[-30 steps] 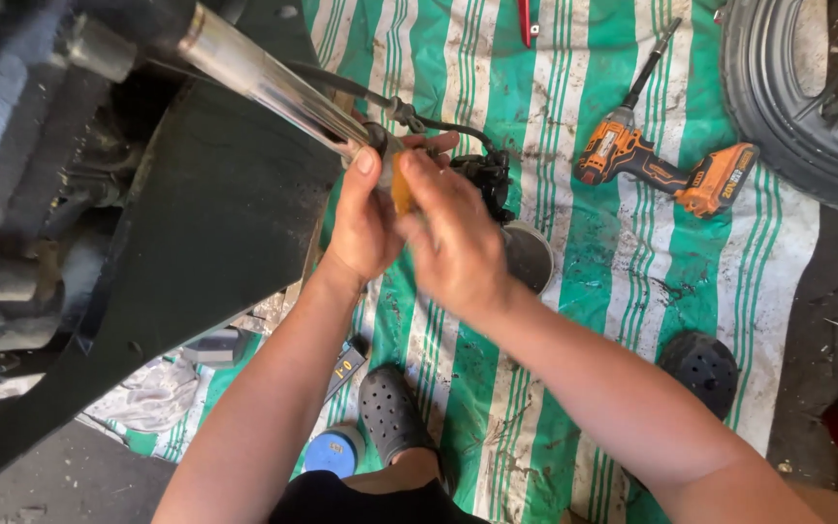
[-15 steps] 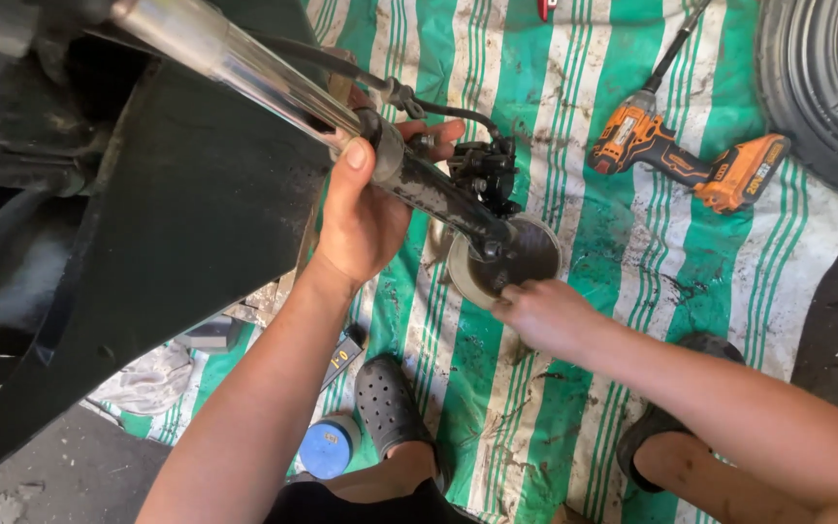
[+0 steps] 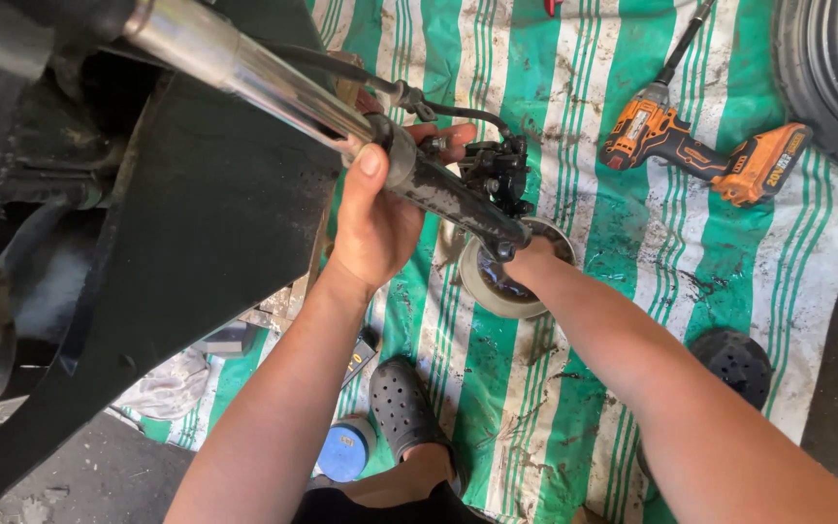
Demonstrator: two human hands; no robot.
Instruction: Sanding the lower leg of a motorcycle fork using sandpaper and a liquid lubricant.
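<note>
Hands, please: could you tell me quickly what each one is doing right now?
Left hand: closed around the fork leg.
Right hand: mostly hidden behind the fork's lower end, over the bowl; grip cannot be told.

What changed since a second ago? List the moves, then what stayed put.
The right hand let go of the fork leg near the left hand, dropped down and now reaches into the round dish under the fork's lower end. The left hand kept its grip on the fork leg. The orange drill stayed on the striped tarp.
</note>
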